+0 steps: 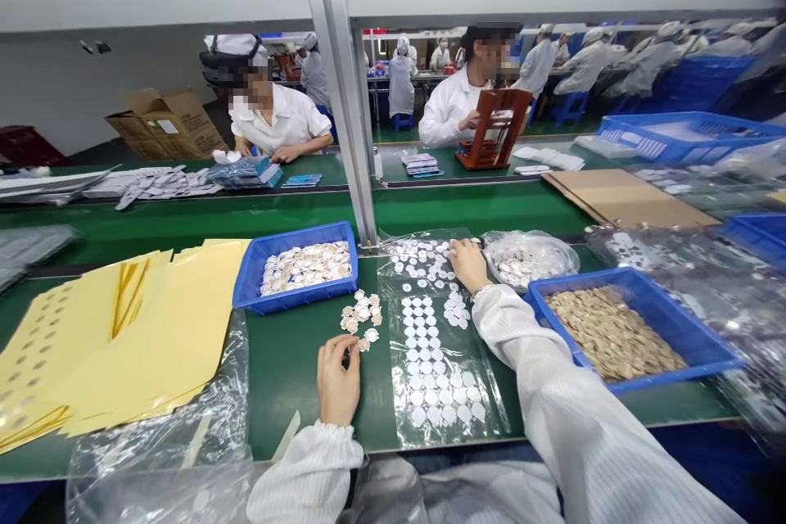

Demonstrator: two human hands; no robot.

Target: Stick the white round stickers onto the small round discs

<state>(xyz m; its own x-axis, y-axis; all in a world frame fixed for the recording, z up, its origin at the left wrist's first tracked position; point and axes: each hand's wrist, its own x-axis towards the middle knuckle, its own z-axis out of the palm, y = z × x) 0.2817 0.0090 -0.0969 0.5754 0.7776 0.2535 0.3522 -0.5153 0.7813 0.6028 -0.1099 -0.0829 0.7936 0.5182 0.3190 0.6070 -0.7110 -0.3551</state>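
My left hand (pixel 339 379) rests on the green table, its thumb and fingers bent together at the edge of a small loose pile of round pieces (pixel 361 313); a round piece lies at its fingertips. My right hand (pixel 468 264) reaches to the far part of a clear plastic sheet (pixel 485 360), its fingertips among scattered white discs (pixel 423 256). Whether it grips a disc is too small to tell. Nearer on the sheet, white discs (pixel 423 352) lie in rows, with a small heap of discs (pixel 456 309) beside them.
A blue tray of white-rimmed pieces (pixel 295 300) stands at left, a blue tray of tan discs (pixel 693 377) at right. Behind my right hand sits a clear bag of discs (pixel 531 259). Yellow sheets (pixel 178 327) cover the left. A metal post (pixel 344 98) rises ahead; people sit beyond.
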